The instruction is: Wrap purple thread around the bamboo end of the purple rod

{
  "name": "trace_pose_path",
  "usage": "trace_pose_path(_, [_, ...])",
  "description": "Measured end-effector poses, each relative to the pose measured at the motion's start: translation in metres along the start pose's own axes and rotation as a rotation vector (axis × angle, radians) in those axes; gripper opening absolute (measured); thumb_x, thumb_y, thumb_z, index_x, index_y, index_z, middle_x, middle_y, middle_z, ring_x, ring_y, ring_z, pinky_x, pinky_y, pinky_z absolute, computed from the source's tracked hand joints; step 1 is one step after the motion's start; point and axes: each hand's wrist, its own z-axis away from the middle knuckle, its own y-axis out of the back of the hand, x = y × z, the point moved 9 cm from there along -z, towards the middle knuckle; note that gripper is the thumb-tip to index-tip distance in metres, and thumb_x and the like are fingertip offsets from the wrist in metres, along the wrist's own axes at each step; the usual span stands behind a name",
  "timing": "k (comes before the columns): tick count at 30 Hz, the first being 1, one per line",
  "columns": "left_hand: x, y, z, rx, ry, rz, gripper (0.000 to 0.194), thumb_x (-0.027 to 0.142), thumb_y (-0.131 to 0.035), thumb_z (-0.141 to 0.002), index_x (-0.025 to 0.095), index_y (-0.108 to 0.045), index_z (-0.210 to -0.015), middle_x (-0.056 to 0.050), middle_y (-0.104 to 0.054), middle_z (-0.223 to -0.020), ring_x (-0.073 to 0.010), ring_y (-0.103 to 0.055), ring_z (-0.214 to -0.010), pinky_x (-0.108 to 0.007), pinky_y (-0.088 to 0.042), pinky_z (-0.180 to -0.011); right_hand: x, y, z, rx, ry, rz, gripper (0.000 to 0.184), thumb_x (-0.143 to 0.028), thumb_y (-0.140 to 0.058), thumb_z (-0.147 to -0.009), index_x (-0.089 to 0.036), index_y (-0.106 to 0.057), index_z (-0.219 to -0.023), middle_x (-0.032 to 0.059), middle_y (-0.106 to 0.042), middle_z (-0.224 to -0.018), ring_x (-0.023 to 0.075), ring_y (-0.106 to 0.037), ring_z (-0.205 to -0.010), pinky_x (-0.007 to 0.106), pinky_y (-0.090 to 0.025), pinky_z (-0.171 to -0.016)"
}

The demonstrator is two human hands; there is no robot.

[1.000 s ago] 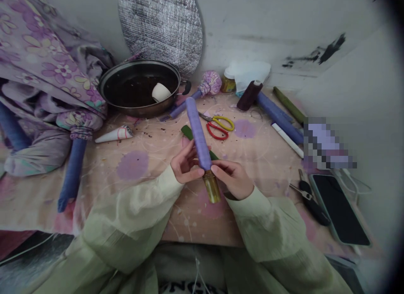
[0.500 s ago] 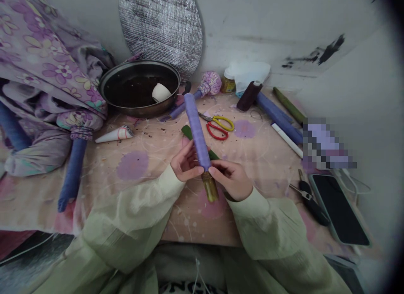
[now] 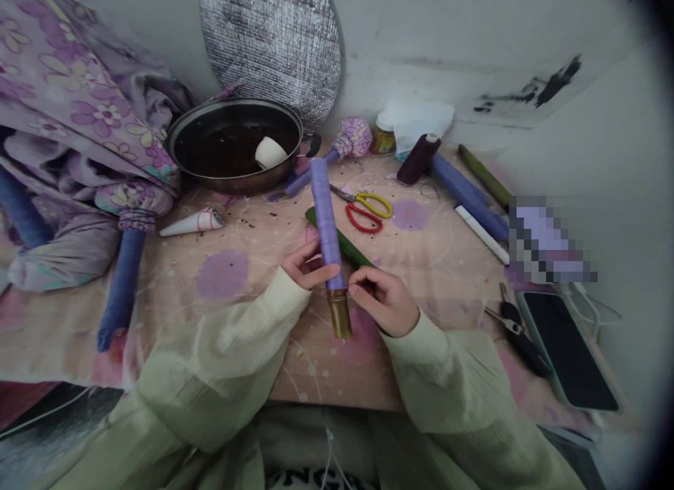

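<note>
My left hand (image 3: 305, 267) is closed around a bamboo tube (image 3: 327, 234), its thumb lying across the front. Purple ribbon or tape covers most of the tube; its bare brownish-green lower end shows a joint ring. The tube leans slightly, its top away from me. My right hand (image 3: 387, 298) pinches thumb and finger together at the lower edge of the purple wrap. Whatever lies in that pinch is too small to make out. Behind the tube, a dark green bamboo stick (image 3: 352, 250) lies slantwise on the table, partly hidden by the tube and my right hand.
Red and yellow-handled scissors (image 3: 376, 206) lie beyond my hands. At the back are a black pan (image 3: 221, 174) with a white cup (image 3: 269, 153), and a dark thread spool (image 3: 418, 160). A phone (image 3: 569, 349) and keys (image 3: 519, 335) lie right; floral fabric (image 3: 100, 118) hangs left.
The tube has turned more upright, its bare end swinging left. My left thumb has moved up onto the wrap. My right thumb has come off the tube's front to its right side.
</note>
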Motion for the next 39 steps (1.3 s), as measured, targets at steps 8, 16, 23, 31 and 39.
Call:
trace_pose_path(8, [-0.003,-0.007,0.007,-0.059,0.193,0.221,0.047,0.023,-0.080,-0.056,0.017,-0.064,-0.100,-0.003,-0.067,-0.091,-0.0176,-0.065,-0.078,-0.033,-0.053,-0.077,0.006,-0.001,-0.001,-0.015,-0.040,-0.124,0.018,-0.035,-0.056,-0.079,-0.018,-0.055,-0.071,-0.0013,-0.050,-0.060,0.0113,-0.043,-0.056,0.025,-0.035,-0.051])
trace_pose_path(16, [0.000,-0.016,0.010,-0.228,0.212,0.340,0.049,0.019,-0.073,-0.065,0.022,-0.058,-0.112,-0.004,-0.065,-0.105,-0.0215,-0.066,-0.085,-0.037,-0.052,-0.080,0.005,-0.002,-0.003,-0.045,-0.075,-0.255,0.028,-0.044,-0.061,-0.075,-0.017,-0.056,-0.070,-0.0004,-0.054,-0.064,0.0116,-0.048,-0.059,0.027,-0.040,-0.057])
trace_pose_path(23, [0.004,-0.024,0.014,-0.338,0.177,0.410,0.053,0.016,-0.068,-0.071,0.029,-0.051,-0.120,-0.003,-0.060,-0.116,-0.0229,-0.062,-0.101,-0.038,-0.048,-0.090,0.009,-0.004,-0.005,-0.105,-0.137,-0.410,0.029,-0.045,-0.065,-0.072,-0.017,-0.058,-0.067,-0.0016,-0.053,-0.063,0.0102,-0.048,-0.058,0.025,-0.040,-0.057])
trace_pose_path(31, [0.008,-0.034,0.017,-0.370,0.125,0.493,0.052,0.014,-0.066,-0.072,0.032,-0.051,-0.119,0.000,-0.060,-0.117,-0.0228,-0.054,-0.114,-0.040,-0.039,-0.101,0.020,-0.025,0.004,-0.314,-0.296,-0.532,0.039,-0.054,-0.062,-0.071,-0.016,-0.065,-0.071,-0.0004,-0.053,-0.060,0.0108,-0.047,-0.055,0.026,-0.038,-0.053])
trace_pose_path(39, [-0.003,-0.016,0.007,-0.124,0.043,0.232,0.051,0.029,-0.073,-0.065,0.021,-0.056,-0.113,-0.007,-0.059,-0.117,-0.0219,-0.060,-0.101,-0.033,-0.050,-0.084,0.021,-0.014,-0.001,-0.105,-0.240,-0.430,0.035,-0.051,-0.063,-0.071,-0.016,-0.069,-0.070,0.0003,-0.060,-0.061,0.0110,-0.051,-0.057,0.026,-0.042,-0.057])
